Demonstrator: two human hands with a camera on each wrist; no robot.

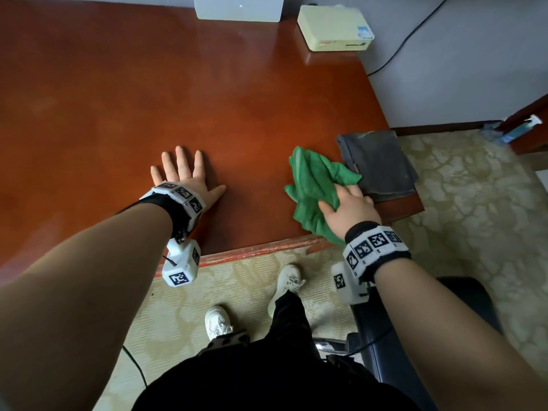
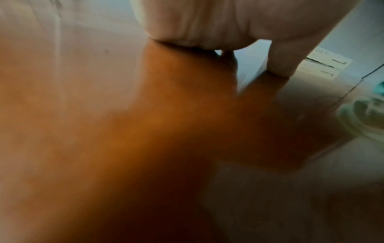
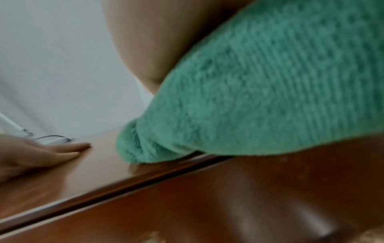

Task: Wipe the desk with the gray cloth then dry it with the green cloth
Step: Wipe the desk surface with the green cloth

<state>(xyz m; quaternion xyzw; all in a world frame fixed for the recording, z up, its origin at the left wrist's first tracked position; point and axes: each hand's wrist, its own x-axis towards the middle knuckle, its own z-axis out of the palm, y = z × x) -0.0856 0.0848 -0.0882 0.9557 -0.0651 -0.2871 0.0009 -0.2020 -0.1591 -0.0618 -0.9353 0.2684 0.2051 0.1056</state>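
Observation:
The red-brown desk [image 1: 207, 99] fills the head view. My left hand [image 1: 185, 173] lies flat on it with the fingers spread, holding nothing; its palm [image 2: 207, 21] shows in the left wrist view. My right hand [image 1: 347, 209] grips the crumpled green cloth [image 1: 314, 185] and holds it down on the desk near the front edge. The cloth bunches up between thumb and fingers. The green cloth [image 3: 259, 90] covers most of the right wrist view, with my left hand [image 3: 31, 156] off to its side. The folded gray cloth [image 1: 379, 164] lies on the desk's front right corner, just past my right hand.
A white box [image 1: 237, 7] and a cream device [image 1: 335, 28] stand at the desk's far edge. A black cable [image 1: 409, 37] runs down the wall on the right. A black chair [image 1: 415, 321] stands by my right leg on the patterned carpet [image 1: 474, 203].

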